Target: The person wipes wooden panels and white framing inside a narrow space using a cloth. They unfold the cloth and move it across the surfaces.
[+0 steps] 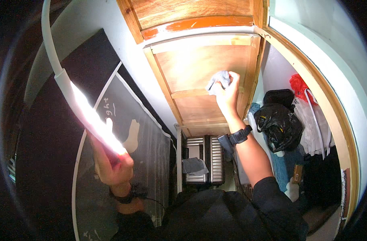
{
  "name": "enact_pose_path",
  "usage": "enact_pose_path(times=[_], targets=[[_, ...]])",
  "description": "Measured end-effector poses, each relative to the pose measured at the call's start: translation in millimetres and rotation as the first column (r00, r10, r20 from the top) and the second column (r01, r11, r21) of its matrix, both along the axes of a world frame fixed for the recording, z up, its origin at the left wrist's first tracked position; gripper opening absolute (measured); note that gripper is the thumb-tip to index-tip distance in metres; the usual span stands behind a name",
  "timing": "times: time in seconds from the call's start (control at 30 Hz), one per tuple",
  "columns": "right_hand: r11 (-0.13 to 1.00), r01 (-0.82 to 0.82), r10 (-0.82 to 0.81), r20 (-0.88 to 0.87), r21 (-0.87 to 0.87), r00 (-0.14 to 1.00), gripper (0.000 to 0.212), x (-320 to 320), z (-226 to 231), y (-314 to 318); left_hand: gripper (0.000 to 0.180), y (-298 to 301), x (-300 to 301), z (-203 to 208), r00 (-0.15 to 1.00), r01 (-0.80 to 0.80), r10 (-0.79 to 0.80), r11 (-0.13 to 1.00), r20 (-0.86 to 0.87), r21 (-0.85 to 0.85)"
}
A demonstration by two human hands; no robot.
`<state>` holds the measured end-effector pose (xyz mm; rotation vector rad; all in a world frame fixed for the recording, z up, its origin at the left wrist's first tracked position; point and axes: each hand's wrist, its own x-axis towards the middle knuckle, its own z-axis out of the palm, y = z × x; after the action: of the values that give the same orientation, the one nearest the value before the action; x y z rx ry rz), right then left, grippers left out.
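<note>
A brightly glowing tube lamp (88,113) on a white stem slants down from the upper left, and my left hand (114,166) is closed round its lower end. The glare washes out part of those fingers. Farther up and to the right, my right hand (228,93) pinches a crumpled grey-blue cloth (218,82). That cloth is in front of a light wooden panel (185,66) with a pale wood frame; whether it touches the panel I cannot tell. A black band circles each of my wrists.
Below the panel stands a silver ribbed suitcase (217,160) with a grey cloth (194,166) lying on it. An opening at right holds a black plastic bag (280,125), a red bag (299,86) and white bags (308,120). Dark sheeting (145,176) with white edging hangs at left.
</note>
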<state>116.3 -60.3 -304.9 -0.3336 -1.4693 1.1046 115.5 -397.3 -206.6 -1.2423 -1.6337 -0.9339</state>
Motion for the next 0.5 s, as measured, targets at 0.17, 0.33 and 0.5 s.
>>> enact_pose_path(times=[0.17,0.33,0.5], targets=[[0.998,0.057,-0.057,0.036,0.021,0.998,0.038,1,2,11,0.082,-8,-18,-1,0.989,0.052,-0.053,0.999,0.139,0.006],[0.993,0.113,-0.113,0.03,0.025,0.993,0.041,-4,-8,23,0.087,2,-43,-29,0.966,0.135,-0.151,0.987,0.211,0.088],[0.995,0.103,-0.103,0.083,0.011,0.991,0.04,4,-5,26,0.096,23,-44,-57,0.813,0.269,-0.362,0.928,0.456,0.259]])
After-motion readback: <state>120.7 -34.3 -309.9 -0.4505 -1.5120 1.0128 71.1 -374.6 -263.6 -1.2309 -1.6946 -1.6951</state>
